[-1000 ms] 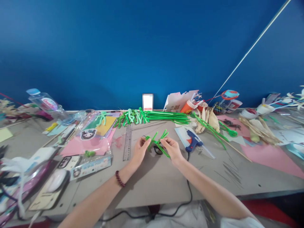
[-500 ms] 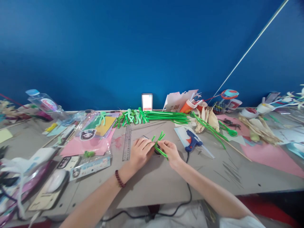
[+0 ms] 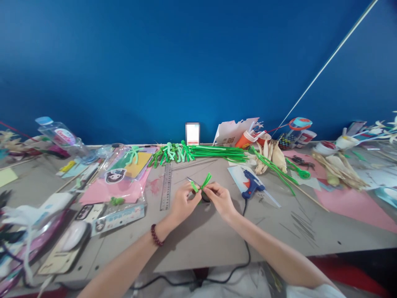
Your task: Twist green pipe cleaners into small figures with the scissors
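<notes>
Bright green pipe cleaners stick up between my hands, their lower part hidden by the fingers. My left hand is closed, thumb and fingertips pinching them from the left side. From the right, my right hand pinches the same green stems close to where they meet. Below the fingertips lies a dark object, mostly covered, perhaps scissors, whose pointed metal tip shows past my left fingers. A clear ruler lies just left of my left hand.
Behind my hands stretches a bundle of green pipe cleaners. A blue glue gun rests at the right, its cable running down the table. Plastic packets and a white mouse lie left; a phone leans on the wall.
The pipe cleaner end that hung down toward my right wrist now sits on the left, by my left fingers. My left hand has turned, its thumb now showing at the pinch.
</notes>
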